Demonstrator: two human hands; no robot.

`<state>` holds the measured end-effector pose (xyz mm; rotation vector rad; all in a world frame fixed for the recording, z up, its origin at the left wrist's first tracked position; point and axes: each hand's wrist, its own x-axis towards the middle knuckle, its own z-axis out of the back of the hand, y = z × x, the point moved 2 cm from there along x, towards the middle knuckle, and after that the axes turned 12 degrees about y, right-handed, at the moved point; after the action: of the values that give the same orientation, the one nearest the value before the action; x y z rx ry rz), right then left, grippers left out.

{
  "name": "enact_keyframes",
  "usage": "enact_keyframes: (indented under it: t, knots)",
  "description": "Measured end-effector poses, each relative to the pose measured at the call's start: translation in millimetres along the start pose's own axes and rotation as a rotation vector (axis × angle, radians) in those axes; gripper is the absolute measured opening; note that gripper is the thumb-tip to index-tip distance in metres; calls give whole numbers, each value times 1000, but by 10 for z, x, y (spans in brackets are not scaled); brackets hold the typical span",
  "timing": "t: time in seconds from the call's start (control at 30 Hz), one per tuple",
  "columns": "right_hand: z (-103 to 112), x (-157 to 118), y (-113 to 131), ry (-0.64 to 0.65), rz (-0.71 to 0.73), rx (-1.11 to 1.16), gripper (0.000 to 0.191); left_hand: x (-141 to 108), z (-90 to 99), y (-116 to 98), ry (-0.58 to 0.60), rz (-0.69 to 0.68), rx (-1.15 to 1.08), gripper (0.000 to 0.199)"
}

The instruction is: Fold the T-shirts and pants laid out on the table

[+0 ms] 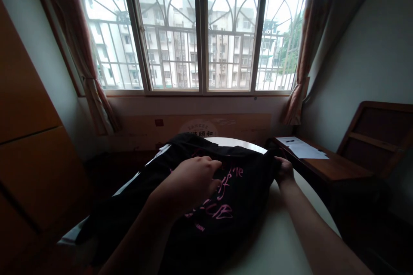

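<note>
A black shirt [245,219] with pink lettering lies spread over a round white table [290,227]. Above its printed front is my left hand [196,178], the fingers loosely bent and the thumb apart from them, with nothing visible in its grasp. Whether these fingertips touch the cloth I cannot tell. At the shirt's right edge, my right hand [284,169] is closed on a bunched part of the fabric, slightly raised at the table's far right side. Dark cloth hangs toward the left, where its folds are hard to make out.
Something white [72,234] shows from under the cloth at the left. To the right stands a wooden bench [345,168] with white papers [303,148] on it. A long cardboard box [245,126] leans below the barred window; an orange-brown cabinet [29,172] is at left.
</note>
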<state>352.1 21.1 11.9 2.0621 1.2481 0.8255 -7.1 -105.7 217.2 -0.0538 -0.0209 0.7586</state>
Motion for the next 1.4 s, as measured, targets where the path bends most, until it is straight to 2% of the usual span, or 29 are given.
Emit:
enact_keyframes:
  t: [0.1, 0.2, 0.27, 0.33, 0.43, 0.5, 0.63, 0.73, 0.83, 0.93, 1.0, 1.13, 1.2, 1.27, 1.33, 1.4]
  knots:
    - [325, 73, 60, -173, 59, -90, 58, -65, 45, 45, 9, -15, -33, 43]
    - [472, 124, -3, -306, 86, -409, 77, -145, 81, -20, 37, -100, -83, 42]
    - [458, 151, -71, -322, 137, -699, 77, -186, 93, -86, 48, -163, -108, 41]
    - [389, 164, -143, -262, 177, -949, 76, -219, 91, -141, 67, -193, -117, 35]
    - [284, 146, -226, -106, 122, -1236, 73, -289, 80, -179, 78, -167, -99, 20]
    - [252, 117, -237, -73, 64, -1374, 70, -363, 87, -180, 57, -138, -97, 19]
    - [264, 67, -175, -182, 5, -1505, 68, -515, 151, -188, 59, -135, -121, 19]
    - [286, 35, -123, -251, -18, -1551, 68, -527, 160, -212, 131, -173, -139, 15]
    - [296, -4, -92, -296, -48, -1548, 67, -463, -5, -201, 292, -172, -111, 9]
    - [292, -35, -70, -315, -84, -1521, 68, -446, -333, -120, 444, -119, -65, 4]
    - [285, -39, -49, -305, -131, -1507, 70, -489, -570, -43, 510, -49, -62, 11]
    - [267, -14, 6, -199, -264, -1498, 77, -628, -902, 76, 525, 158, -63, 35]
    - [249, -6, 20, -130, -317, -1521, 83, -682, -990, 88, 555, 211, -24, 41]
    - [217, -5, 12, -95, -345, -1587, 84, -709, -1033, 77, 589, 207, 20, 38]
    - [159, 2, -20, -56, -331, -1644, 74, -703, -1038, 56, 607, 158, 49, 34]
    - [79, 33, -59, 18, -288, -1653, 54, -662, -1018, 18, 638, 71, 25, 29]
